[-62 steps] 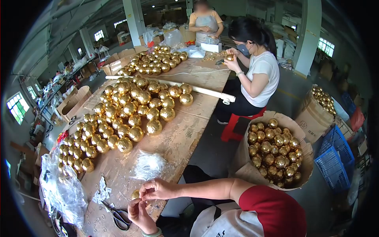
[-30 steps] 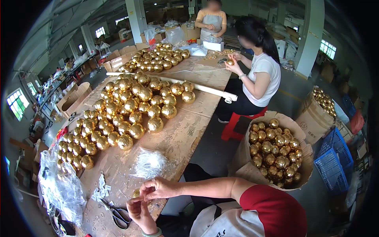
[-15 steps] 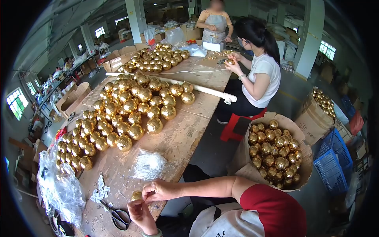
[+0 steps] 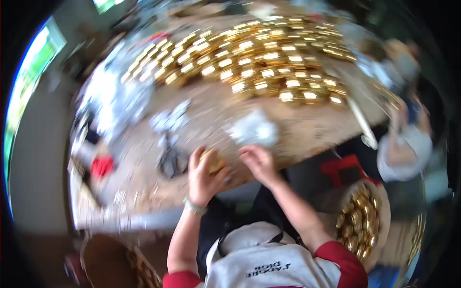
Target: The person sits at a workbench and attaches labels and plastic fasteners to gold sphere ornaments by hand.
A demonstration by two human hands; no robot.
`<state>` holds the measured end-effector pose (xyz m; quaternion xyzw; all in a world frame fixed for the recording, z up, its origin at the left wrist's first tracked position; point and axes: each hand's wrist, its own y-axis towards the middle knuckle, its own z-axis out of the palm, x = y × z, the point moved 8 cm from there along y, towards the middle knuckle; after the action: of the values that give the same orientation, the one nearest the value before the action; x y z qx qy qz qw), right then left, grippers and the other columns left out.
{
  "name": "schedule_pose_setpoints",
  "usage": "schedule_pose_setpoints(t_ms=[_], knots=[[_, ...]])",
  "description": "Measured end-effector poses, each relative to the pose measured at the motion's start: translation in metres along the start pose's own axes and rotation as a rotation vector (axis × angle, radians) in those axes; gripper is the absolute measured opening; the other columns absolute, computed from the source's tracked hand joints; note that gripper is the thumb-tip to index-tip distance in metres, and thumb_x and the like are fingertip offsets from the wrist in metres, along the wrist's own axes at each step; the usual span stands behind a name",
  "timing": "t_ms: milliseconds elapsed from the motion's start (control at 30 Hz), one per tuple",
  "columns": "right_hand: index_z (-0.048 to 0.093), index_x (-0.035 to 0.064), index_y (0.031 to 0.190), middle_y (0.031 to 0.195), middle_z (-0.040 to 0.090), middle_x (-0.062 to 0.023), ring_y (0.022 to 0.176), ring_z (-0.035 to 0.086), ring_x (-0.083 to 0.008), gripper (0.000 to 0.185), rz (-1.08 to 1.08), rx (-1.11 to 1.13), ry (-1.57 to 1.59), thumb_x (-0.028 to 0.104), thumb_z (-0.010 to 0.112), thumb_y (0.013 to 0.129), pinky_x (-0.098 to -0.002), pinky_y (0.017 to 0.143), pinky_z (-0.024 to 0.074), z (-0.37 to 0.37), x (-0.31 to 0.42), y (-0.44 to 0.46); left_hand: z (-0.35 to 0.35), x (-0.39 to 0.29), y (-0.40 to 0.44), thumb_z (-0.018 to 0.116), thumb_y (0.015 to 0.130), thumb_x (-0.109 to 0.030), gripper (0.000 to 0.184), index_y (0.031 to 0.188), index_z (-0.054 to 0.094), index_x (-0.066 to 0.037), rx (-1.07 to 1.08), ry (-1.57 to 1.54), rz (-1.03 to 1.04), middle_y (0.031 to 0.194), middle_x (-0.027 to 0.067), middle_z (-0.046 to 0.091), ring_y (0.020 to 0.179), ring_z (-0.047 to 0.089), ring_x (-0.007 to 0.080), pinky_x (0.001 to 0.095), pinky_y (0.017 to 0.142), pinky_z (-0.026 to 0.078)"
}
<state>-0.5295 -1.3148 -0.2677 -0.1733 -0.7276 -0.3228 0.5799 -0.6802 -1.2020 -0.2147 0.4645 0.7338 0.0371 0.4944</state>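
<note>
The view is smeared by motion. My left hand [image 4: 200, 180] is wrapped round a small gold ball ornament [image 4: 214, 162] above the near edge of the table. Apart from it, to the right, my right hand [image 4: 260, 164] has its fingers loosely stretched, with nothing visible in them. Just beyond the right hand lies a bundle of thin white strings [image 4: 254, 128]. Dark-handled scissors [image 4: 172, 161] rest left of my left hand. Behind them are small white tags [image 4: 171, 117].
Rows of gold balls [image 4: 259, 57] cover the far table. Clear plastic bags [image 4: 113, 91] lie left, near a red item [image 4: 102, 165]. A white pipe [image 4: 361, 122] juts over the right edge. A co-worker [image 4: 406, 149] sits right, behind a carton of gold balls [image 4: 383, 225].
My view has swung left and down, blurring the scene. My right hand has come away from the ball that both hands were at; the left still holds it.
</note>
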Motion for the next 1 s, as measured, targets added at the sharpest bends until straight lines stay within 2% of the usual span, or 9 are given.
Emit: schedule_pose_setpoints(t_ms=[67, 167, 333, 433, 567, 700, 767, 833, 1000], knots=[[0.064, 0.0038, 0.101, 0.084, 0.063, -0.0003, 0.081, 0.058, -0.0064, 0.016, 0.122, -0.013, 0.101, 0.016, 0.059, 0.092, -0.0223, 0.074, 0.0474, 0.002, -0.007, -0.002, -0.033, 0.006, -0.015, 0.080, 0.064, -0.010, 0.053, 0.113, 0.059, -0.007, -0.085, -0.026, -0.012, 0.125, 0.0198, 0.048, 0.111, 0.051, 0.0353, 0.0387, 0.092, 0.044], [0.062, 0.0023, 0.100, 0.090, 0.062, -0.0009, 0.084, 0.058, -0.0085, 0.014, 0.054, 0.037, 0.195, 0.014, 0.058, 0.093, -0.0229, 0.078, 0.0467, 0.007, -0.021, 0.001, -0.107, 0.020, -0.059, 0.077, 0.064, -0.004, 0.052, 0.112, 0.060, -0.007, -0.271, 0.082, -0.108, 0.125, 0.0168, 0.050, 0.113, 0.052, 0.0304, 0.0362, 0.092, 0.045], [0.061, 0.0019, 0.098, 0.094, 0.060, -0.0009, 0.086, 0.057, -0.0083, 0.011, 0.078, 0.083, 0.185, 0.011, 0.058, 0.093, -0.0231, 0.080, 0.0470, 0.008, -0.021, 0.000, -0.274, 0.039, -0.186, 0.074, 0.065, 0.000, 0.047, 0.110, 0.061, -0.006, -0.714, 0.755, -0.328, 0.114, 0.0133, 0.057, 0.109, 0.053, 0.0291, 0.0394, 0.092, 0.044], [0.061, 0.0015, 0.098, 0.096, 0.059, -0.0009, 0.086, 0.057, -0.0076, 0.010, 0.072, 0.105, 0.195, 0.009, 0.058, 0.092, -0.0230, 0.081, 0.0473, 0.010, -0.025, 0.000, -0.353, 0.061, -0.305, 0.073, 0.081, -0.018, 0.046, 0.122, 0.056, -0.007, -0.944, 0.726, -0.663, 0.120, 0.0120, 0.048, 0.103, 0.051, 0.0220, 0.0324, 0.088, 0.046], [0.061, -0.0003, 0.098, 0.098, 0.057, -0.0004, 0.084, 0.052, -0.0051, 0.008, 0.070, 0.111, 0.187, 0.003, 0.058, 0.091, -0.0198, 0.075, 0.0435, 0.011, -0.023, 0.001, -0.376, 0.071, -0.391, 0.069, 0.081, -0.042, 0.063, 0.131, 0.049, -0.008, -0.896, 0.999, -1.226, 0.137, 0.0256, 0.035, 0.123, 0.039, 0.0382, 0.0449, 0.103, 0.034], [0.061, 0.0000, 0.099, 0.098, 0.058, -0.0013, 0.087, 0.056, -0.0072, 0.009, 0.032, 0.159, 0.096, 0.004, 0.058, 0.091, -0.0224, 0.080, 0.0472, 0.013, -0.020, 0.001, -0.327, 0.073, -0.285, 0.067, 0.084, -0.036, 0.052, 0.127, 0.054, -0.009, -0.709, 1.024, -0.837, 0.139, 0.0248, 0.035, 0.128, 0.035, 0.0369, 0.0445, 0.105, 0.030], [0.061, -0.0003, 0.099, 0.098, 0.058, -0.0014, 0.086, 0.056, -0.0073, 0.009, 0.040, 0.169, 0.092, 0.004, 0.058, 0.091, -0.0223, 0.080, 0.0470, 0.015, -0.021, 0.000, -0.291, 0.087, -0.216, 0.069, 0.084, -0.025, 0.040, 0.119, 0.059, -0.009, -0.647, 0.730, -0.545, 0.135, 0.0187, 0.043, 0.124, 0.042, 0.0332, 0.0422, 0.103, 0.035], [0.061, -0.0006, 0.098, 0.097, 0.058, -0.0014, 0.086, 0.056, -0.0073, 0.008, 0.033, 0.148, 0.095, 0.004, 0.058, 0.091, -0.0218, 0.080, 0.0466, 0.015, -0.016, 0.000, -0.239, 0.086, -0.136, 0.067, 0.082, -0.010, 0.031, 0.112, 0.060, -0.006, -0.444, 0.754, -0.427, 0.130, 0.0162, 0.048, 0.117, 0.049, 0.0325, 0.0404, 0.097, 0.041], [0.061, -0.0008, 0.095, 0.095, 0.057, -0.0017, 0.084, 0.054, -0.0072, 0.007, 0.011, 0.145, 0.007, 0.004, 0.058, 0.091, -0.0206, 0.077, 0.0451, 0.013, -0.015, 0.000, -0.119, 0.095, 0.019, 0.069, 0.079, -0.013, 0.021, 0.099, 0.065, -0.007, -0.130, 0.394, -0.057, 0.107, 0.0144, 0.059, 0.104, 0.054, 0.0310, 0.0384, 0.089, 0.045]])
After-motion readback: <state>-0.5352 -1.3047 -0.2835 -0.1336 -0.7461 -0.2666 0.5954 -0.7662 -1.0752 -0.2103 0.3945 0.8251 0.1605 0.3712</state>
